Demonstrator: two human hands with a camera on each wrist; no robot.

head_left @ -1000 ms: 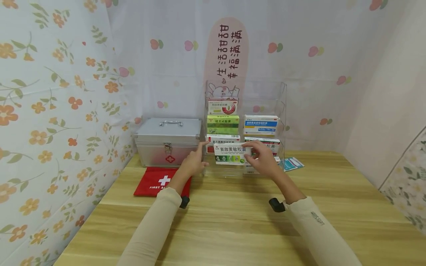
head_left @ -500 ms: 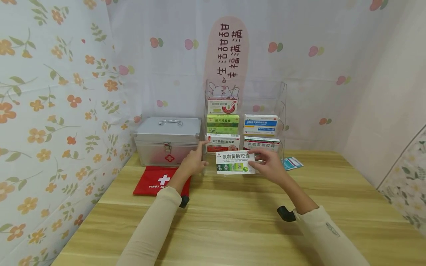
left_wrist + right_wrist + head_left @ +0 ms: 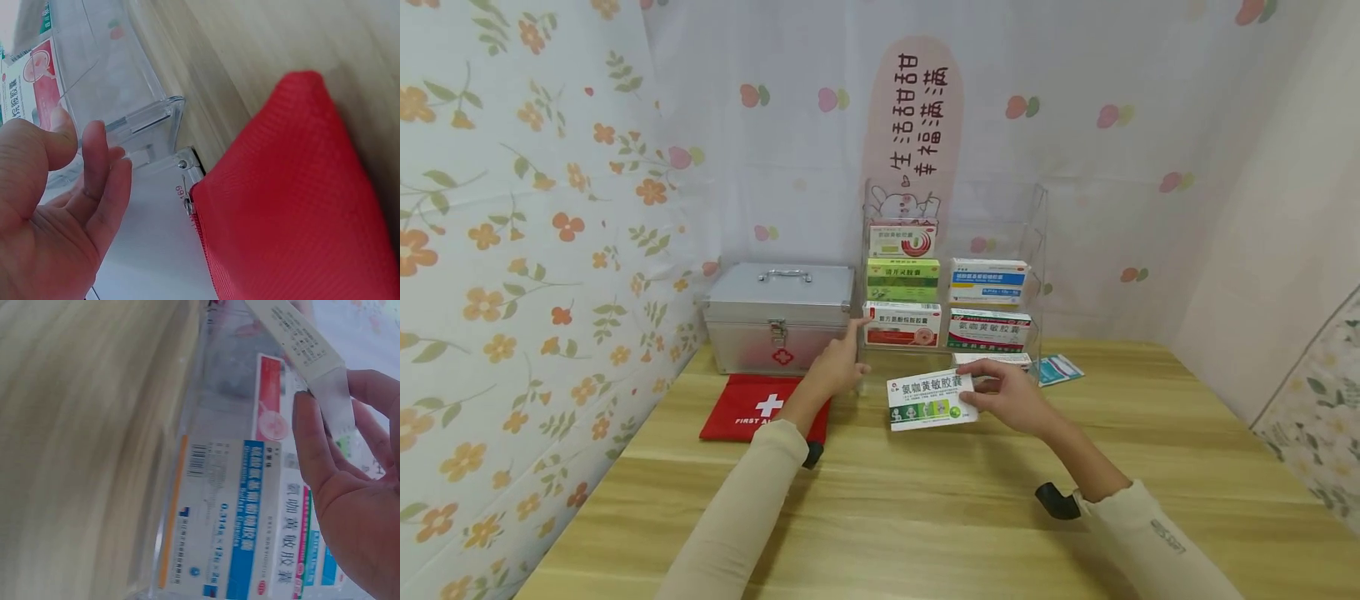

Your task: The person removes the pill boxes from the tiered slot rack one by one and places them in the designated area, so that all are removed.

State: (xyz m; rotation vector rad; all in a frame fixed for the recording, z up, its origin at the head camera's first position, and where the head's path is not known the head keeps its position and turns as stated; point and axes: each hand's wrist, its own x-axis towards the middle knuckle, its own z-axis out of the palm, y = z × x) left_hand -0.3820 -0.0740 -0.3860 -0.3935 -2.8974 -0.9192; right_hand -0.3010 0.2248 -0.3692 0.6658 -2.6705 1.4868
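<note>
My right hand (image 3: 1011,396) pinches a white and green medicine box (image 3: 928,400) by its right end. The box is tilted slightly, in front of the clear acrylic rack (image 3: 1039,250) and apart from it. In the right wrist view, the box's narrow side (image 3: 300,337) shows between thumb and fingers. My left hand (image 3: 835,367) is at the rack's left edge, its index finger extended to that side near a white and red medicine box (image 3: 901,325). The left wrist view shows its fingers (image 3: 109,206) loosely bent beside the rack; whether they touch it, I cannot tell.
A silver first-aid case (image 3: 752,346) stands left of the rack, with a red first-aid pouch (image 3: 737,412) before it. Several medicine boxes, one of them green (image 3: 902,279), sit in the rack tiers. A blue packet (image 3: 1060,369) lies at the rack's right.
My right hand has drawn the white and green medicine box down and away from the rack, uncovering the boxes behind it. My left hand has stayed at the rack's left edge.
</note>
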